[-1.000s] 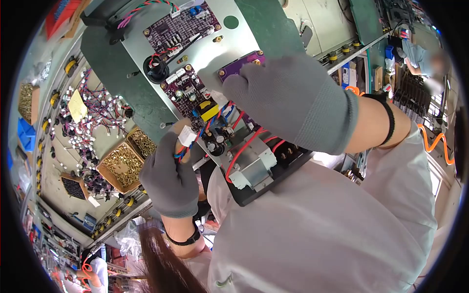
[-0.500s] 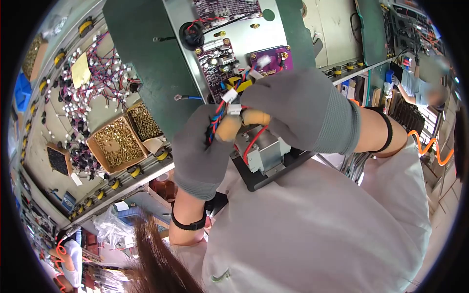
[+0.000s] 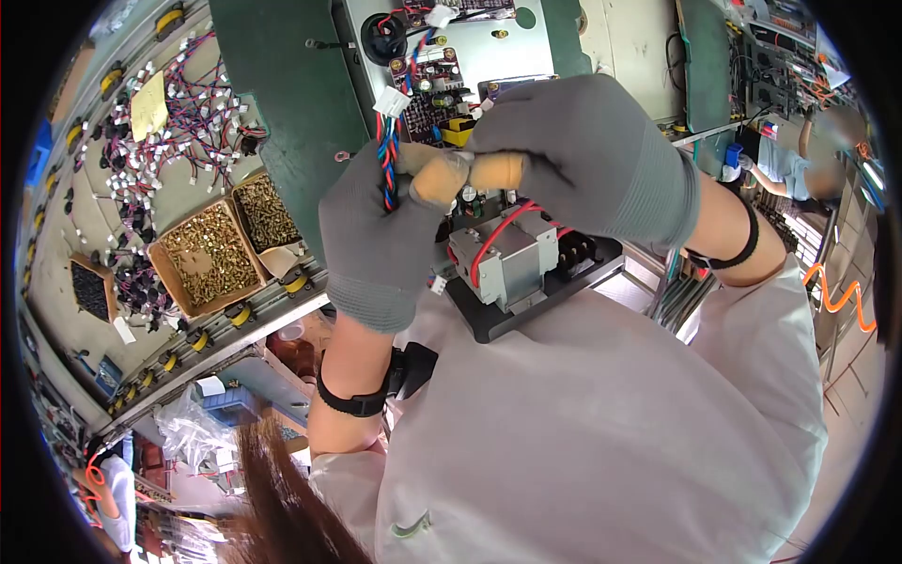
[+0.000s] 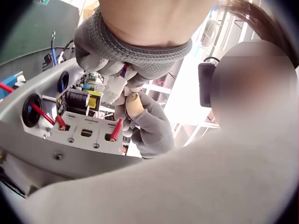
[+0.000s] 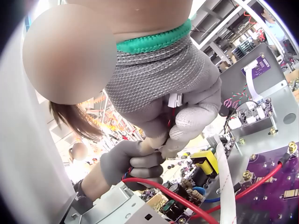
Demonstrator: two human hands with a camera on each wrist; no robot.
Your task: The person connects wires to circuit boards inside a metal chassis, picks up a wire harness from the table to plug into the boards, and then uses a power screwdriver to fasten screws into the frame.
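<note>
Gloved and curled, my left hand (image 3: 376, 235) grips a twisted wire harness (image 3: 388, 155) of red, blue and black strands. A white connector (image 3: 392, 101) stands up from that bundle. My right hand (image 3: 583, 155), also gloved, meets the left at the fingertips, thumb to thumb. In the right wrist view, another white connector (image 5: 175, 100) on a red wire sticks out between the right hand's fingers, which pinch the wire. Below both hands lies a metal chassis (image 3: 362, 23) with circuit boards, a yellow-wrapped transformer (image 3: 458, 131) and a silver metal-cased block (image 3: 507, 258) with red leads.
Left of the green work mat (image 3: 282, 103) lies a heap of wire harnesses (image 3: 178, 122) with a yellow note (image 3: 148, 105). Nearby are boxes of brass fasteners (image 3: 207, 254) and a small box of black parts (image 3: 91, 289). Another person (image 3: 799, 174) stands at far right.
The right hand has come off the purple board to meet the left hand at the fingertips. The left hand has brought the wire harness in over the chassis. The view has shifted.
</note>
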